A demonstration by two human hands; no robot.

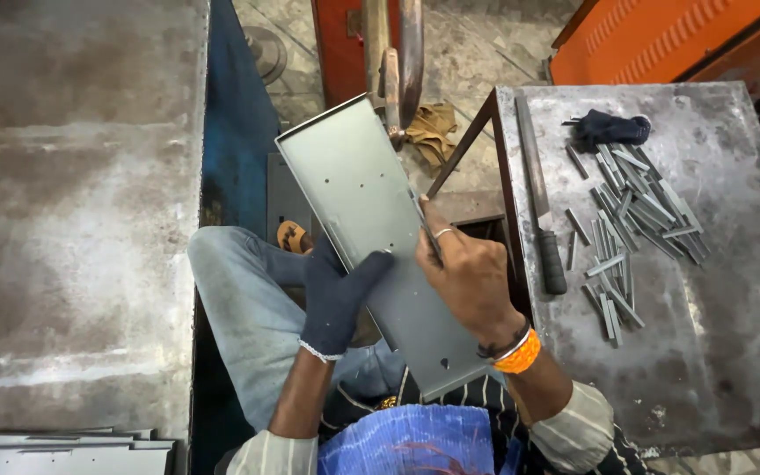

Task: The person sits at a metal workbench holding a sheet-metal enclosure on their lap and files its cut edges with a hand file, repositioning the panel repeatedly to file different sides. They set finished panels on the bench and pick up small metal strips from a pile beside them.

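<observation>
We see one long grey metal panel [371,237] with turned-up edges and a few small holes, resting slantwise over the person's lap between two tabletops. The left hand [338,297], in a dark glove, grips the panel's near-left edge, thumb laid across its face. The bare right hand [466,274], wearing a ring and an orange wristband, pinches a thin dark tool against the panel's right edge; we think it is a small file, though it is mostly hidden. On the right tabletop [714,352] lie one large file [540,202], a heap of short metal strips [631,224], well over twenty, and one second dark glove [610,128].
</observation>
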